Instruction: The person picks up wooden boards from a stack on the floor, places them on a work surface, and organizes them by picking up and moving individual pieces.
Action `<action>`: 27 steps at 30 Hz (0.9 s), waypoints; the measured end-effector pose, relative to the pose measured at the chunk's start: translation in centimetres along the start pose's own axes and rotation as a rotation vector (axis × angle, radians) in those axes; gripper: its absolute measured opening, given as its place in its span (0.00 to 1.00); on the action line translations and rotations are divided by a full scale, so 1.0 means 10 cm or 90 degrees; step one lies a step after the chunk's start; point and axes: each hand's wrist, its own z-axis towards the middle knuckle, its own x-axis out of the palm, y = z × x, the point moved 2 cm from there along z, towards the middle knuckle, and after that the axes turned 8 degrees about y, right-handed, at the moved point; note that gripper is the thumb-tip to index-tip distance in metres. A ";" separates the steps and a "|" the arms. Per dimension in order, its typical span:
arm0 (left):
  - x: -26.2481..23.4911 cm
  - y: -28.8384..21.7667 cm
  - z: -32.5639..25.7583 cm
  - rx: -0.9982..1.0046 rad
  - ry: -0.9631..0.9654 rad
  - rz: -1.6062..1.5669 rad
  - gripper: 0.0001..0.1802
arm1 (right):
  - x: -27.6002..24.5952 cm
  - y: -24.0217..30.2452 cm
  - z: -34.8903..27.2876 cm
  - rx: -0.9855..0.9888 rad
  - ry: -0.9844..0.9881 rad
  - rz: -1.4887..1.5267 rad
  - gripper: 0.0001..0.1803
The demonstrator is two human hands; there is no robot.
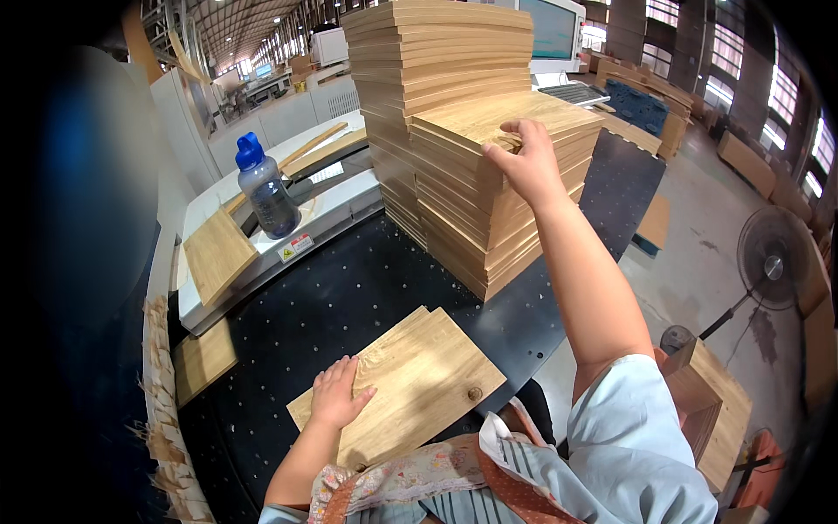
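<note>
My left hand (336, 393) lies flat with fingers spread on the left part of a light wood-grain board (428, 375), which rests on the black table in front of me. A second board's edge shows slightly offset along its far side. My right hand (531, 162) is stretched out to the tall stack, its thumb and fingers curled at the near corner of the top wooden board (471, 113). Part of that grip is hidden by the hand. Below it, several more boards form the stack (454, 205), with a higher pile (375, 96) standing directly behind.
A blue-capped water bottle (271, 196) stands on the white machine ledge (340, 205) at left, beside a tilted board (218, 253). Another board (205, 360) lies at the black table's (323, 293) left edge. A monitor (552, 31) is behind the stack; a fan (772, 262) stands right.
</note>
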 end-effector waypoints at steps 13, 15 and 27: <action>0.00 0.01 -0.02 0.003 -0.034 -0.030 0.37 | -0.24 -0.10 -0.19 -0.059 -0.073 -0.004 0.30; 0.02 0.03 -0.01 0.015 -0.047 -0.043 0.37 | -0.13 -0.10 -0.10 -0.027 -0.028 0.026 0.29; 0.05 0.06 -0.03 0.017 -0.071 -0.051 0.36 | -0.24 -0.45 -0.17 -0.028 -0.177 0.330 0.20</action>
